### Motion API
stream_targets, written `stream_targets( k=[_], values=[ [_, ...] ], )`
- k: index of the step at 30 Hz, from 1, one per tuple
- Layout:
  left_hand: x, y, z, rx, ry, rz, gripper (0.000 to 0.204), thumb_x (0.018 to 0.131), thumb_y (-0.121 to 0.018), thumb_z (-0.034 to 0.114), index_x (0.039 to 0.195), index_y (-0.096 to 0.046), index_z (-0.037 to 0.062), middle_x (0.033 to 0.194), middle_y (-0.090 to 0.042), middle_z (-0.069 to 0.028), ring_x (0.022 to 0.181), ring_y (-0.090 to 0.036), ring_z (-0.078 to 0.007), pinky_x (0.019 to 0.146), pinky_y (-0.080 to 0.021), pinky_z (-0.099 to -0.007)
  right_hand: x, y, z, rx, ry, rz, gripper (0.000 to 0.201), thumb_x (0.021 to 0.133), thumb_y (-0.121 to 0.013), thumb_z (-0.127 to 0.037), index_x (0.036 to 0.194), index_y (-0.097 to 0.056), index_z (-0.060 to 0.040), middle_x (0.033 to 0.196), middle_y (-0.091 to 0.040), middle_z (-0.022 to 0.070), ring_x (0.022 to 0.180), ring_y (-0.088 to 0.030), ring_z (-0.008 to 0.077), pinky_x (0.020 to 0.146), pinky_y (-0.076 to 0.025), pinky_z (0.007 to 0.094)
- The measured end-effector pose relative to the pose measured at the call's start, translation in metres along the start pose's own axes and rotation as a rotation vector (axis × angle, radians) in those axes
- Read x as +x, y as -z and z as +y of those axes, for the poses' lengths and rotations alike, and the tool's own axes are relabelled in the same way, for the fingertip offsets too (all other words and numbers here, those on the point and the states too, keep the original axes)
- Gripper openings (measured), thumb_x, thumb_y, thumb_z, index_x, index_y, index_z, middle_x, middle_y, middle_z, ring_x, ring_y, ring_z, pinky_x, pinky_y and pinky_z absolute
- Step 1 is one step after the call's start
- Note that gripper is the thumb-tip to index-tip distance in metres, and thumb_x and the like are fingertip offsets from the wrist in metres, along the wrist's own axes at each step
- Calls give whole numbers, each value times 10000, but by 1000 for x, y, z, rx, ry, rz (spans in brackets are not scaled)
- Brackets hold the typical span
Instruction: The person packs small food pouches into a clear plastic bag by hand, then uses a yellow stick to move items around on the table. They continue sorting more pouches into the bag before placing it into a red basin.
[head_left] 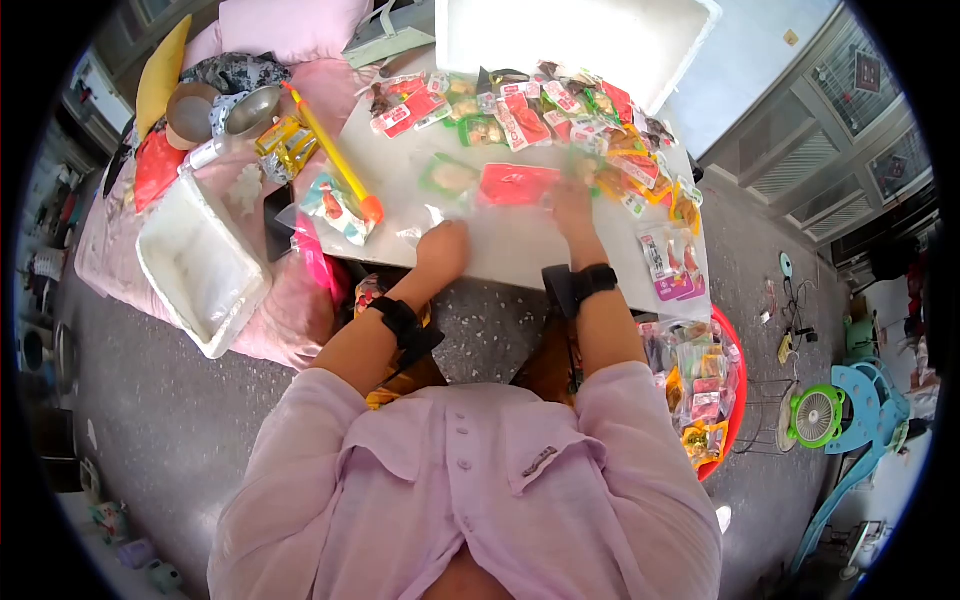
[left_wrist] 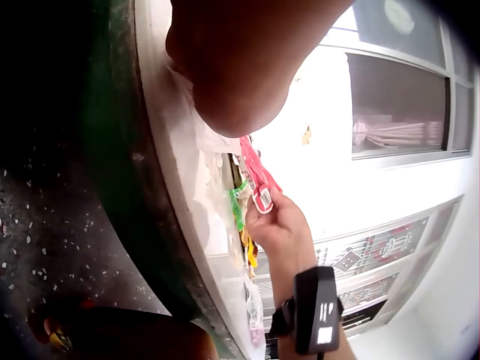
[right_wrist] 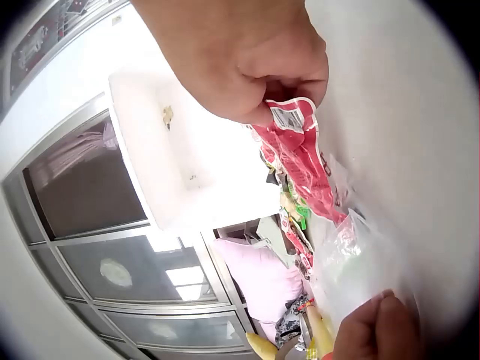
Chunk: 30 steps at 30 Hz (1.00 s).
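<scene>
My right hand pinches one end of a red packet above the white table; the right wrist view shows finger and thumb on the packet by its barcode corner. My left hand, near the table's front edge, pinches a clear plastic bag, its fingers together at the bag's edge. The packet's far end meets the bag in the right wrist view. A green-edged packet lies left of the red one.
Many colourful packets spread across the table's back and right. A white foam box stands behind them, another at the left. A yellow stick lies beside a blue-white packet. A red basin of packets stands lower right.
</scene>
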<state>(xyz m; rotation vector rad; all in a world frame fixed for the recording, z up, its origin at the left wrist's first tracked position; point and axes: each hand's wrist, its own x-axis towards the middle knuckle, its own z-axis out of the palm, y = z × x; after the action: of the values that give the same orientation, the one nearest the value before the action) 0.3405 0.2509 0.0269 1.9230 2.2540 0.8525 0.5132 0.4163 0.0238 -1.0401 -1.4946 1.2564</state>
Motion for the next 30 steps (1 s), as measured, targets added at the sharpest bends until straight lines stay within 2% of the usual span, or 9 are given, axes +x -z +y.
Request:
stream_targets(
  k=[2,5,9,15,20,22,25,28,30],
  values=[
    [6,-2,4,-73,78,-30,125,743,-462,144,737,-512,30,725,-540,-169,720,-523,-336,629,-422,-413,-34,24,-33,364,-104,77,67,755,-538,-83,722,-503,-36,601,-496,21,488,-500,100,399,-410,237],
    [9,-9,14,-172,78,12,137,747,-461,153,758,-516,28,740,-536,-178,740,-515,-343,651,-418,-412,-70,51,-48,495,-105,202,55,761,-536,-54,759,-481,-46,648,-513,32,504,-509,102,400,-417,236],
    [11,-8,31,-197,132,-65,177,778,-420,192,808,-503,39,824,-518,-192,803,-499,-361,699,-407,-435,-102,62,-55,466,-167,117,80,756,-543,-48,784,-468,-48,655,-516,36,513,-508,104,396,-417,235],
    [8,-9,43,-117,43,-33,167,771,-436,189,785,-517,43,787,-527,-167,753,-522,-338,655,-428,-418,-108,50,-49,314,-275,-48,75,754,-548,-64,782,-478,-60,651,-501,20,516,-503,97,407,-412,234],
    [3,6,66,77,-79,-17,101,738,-471,149,737,-510,56,721,-526,-132,661,-535,-319,570,-436,-416,-103,34,-33,428,-333,33,73,754,-545,-65,792,-483,-57,671,-500,23,542,-512,120,444,-435,263],
    [4,-2,64,77,-127,3,101,733,-475,147,770,-516,62,727,-528,-129,645,-538,-312,555,-437,-410,-102,20,-19,609,-344,44,77,753,-544,-63,802,-484,-56,684,-503,32,585,-524,146,476,-449,291],
    [0,10,76,-15,-218,87,123,732,-472,144,819,-522,71,735,-530,-124,633,-539,-306,543,-438,-403,-108,-7,-26,642,-389,90,39,753,-519,-65,786,-504,-49,699,-518,47,624,-534,162,500,-452,290],
    [-3,6,76,-71,-273,130,147,732,-474,137,855,-528,77,748,-533,-119,637,-539,-306,543,-437,-399,-97,-26,-13,471,-254,-50,51,748,-487,-68,761,-527,-38,716,-533,66,640,-535,168,508,-445,271],
    [-2,-5,69,-85,-296,156,155,728,-476,126,865,-531,79,755,-535,-116,642,-537,-307,544,-436,-398,-91,-35,-22,63,-191,-22,97,752,-469,-86,745,-542,-22,710,-545,91,622,-523,155,517,-424,272]
  ],
)
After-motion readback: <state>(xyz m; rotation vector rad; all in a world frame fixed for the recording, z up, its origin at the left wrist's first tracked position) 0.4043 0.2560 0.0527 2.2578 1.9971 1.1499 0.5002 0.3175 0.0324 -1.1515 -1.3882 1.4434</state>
